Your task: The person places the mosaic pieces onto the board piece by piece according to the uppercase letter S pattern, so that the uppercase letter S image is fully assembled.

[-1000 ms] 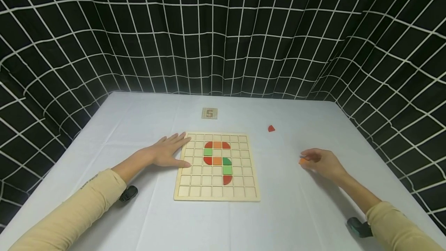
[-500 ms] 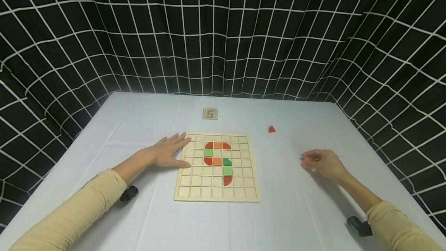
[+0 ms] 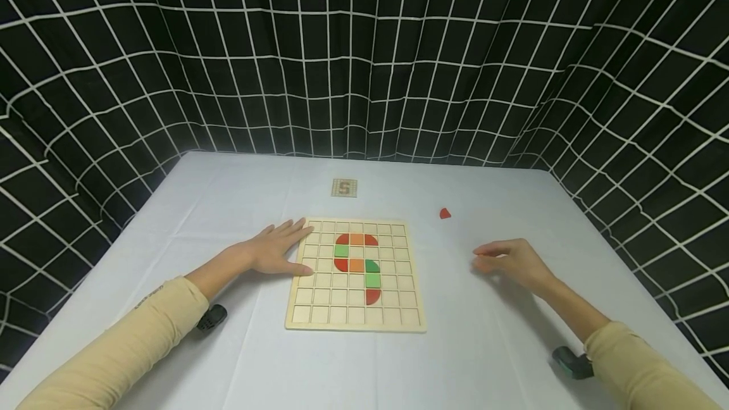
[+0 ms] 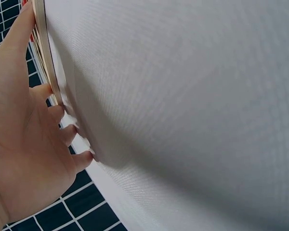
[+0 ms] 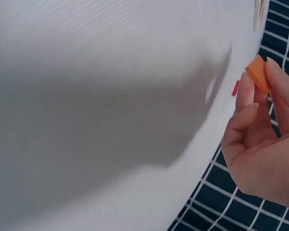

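Observation:
On the white table lies a wooden grid board (image 3: pixel 324 315) with orange, red and green pieces set in its squares in a curving row. My left hand (image 3: pixel 273 252) rests at the board's left edge, fingers spread and thumb over its border; the left wrist view shows the fingertips along that edge. Between thumb and fingers my right hand (image 5: pixel 265 149) pinches an orange block (image 5: pixel 258 74), raised off the cloth to the right of the board. In the head view those fingers hide the block. A loose red quarter-round piece (image 3: pixel 445 213) lies between board and right hand, farther back.
Behind the board sits a small square card (image 3: pixel 344 188) with an S-like figure on a grid. Black curtains with white grid lines (image 3: pixel 398 68) surround the table at the back and sides. A dark device is at each wrist.
My right hand has picked the orange block up off the table and moved left with it, toward the board. The left hand keeps its place on the board's edge.

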Demonstrator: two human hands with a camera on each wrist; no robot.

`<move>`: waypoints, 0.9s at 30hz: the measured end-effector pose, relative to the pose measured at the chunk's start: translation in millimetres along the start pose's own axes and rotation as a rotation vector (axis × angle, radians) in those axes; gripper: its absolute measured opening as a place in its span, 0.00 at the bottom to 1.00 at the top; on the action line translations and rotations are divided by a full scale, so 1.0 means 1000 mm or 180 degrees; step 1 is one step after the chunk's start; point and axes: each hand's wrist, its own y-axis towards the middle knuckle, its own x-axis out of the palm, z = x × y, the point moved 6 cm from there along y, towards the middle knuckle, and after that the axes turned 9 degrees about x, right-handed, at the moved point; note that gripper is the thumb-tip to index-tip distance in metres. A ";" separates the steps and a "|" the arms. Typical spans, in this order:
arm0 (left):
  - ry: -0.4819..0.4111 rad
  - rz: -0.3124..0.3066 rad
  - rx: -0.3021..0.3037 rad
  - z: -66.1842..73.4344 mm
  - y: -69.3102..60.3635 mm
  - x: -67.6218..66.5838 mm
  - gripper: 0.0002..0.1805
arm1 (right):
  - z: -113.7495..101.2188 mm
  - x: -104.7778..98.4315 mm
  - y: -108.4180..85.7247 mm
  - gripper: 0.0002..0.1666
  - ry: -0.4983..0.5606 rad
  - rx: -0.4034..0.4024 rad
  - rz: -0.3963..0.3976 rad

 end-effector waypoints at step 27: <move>-0.0021 -0.0015 0.0002 -0.001 0.001 0.000 0.56 | -0.060 0.068 0.015 0.23 0.0350 -0.0222 -0.0771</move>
